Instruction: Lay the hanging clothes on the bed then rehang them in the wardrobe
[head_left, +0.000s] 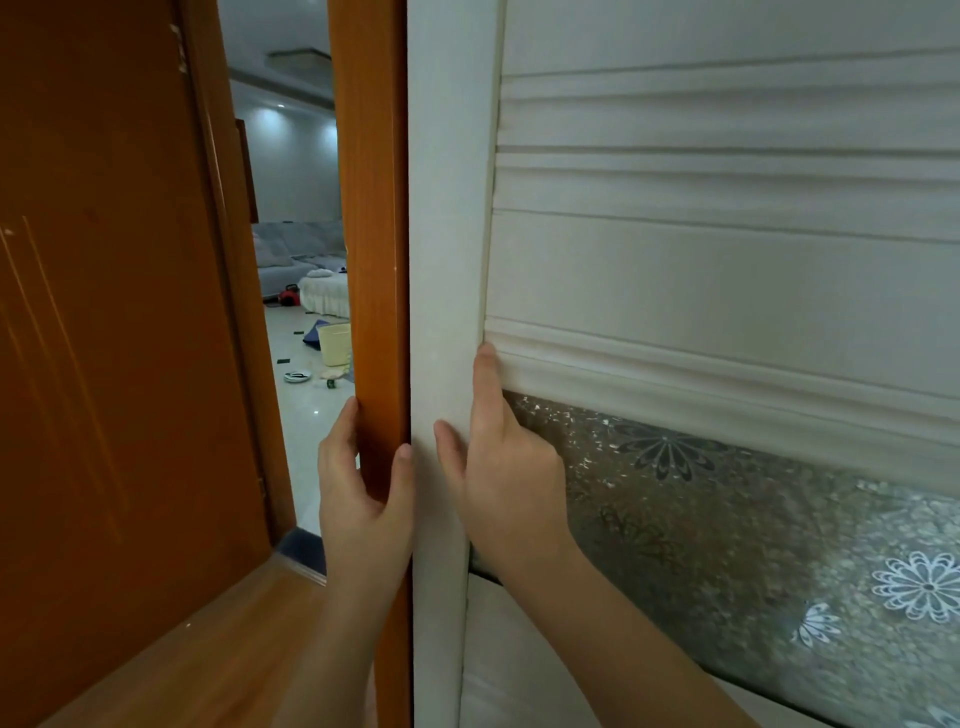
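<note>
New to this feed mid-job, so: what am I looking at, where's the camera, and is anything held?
No machine here: these are a person's two bare hands, filmed by one wide-angle camera worn on their head, looking forward and down. The left hand grips the orange-brown wooden door post. The right hand presses on the white panelled wardrobe door, forefinger pointing up, at the upper corner of its frosted glass pane with flower patterns. No clothes are in view. Through the gap on the left is another room with a pale sofa.
</note>
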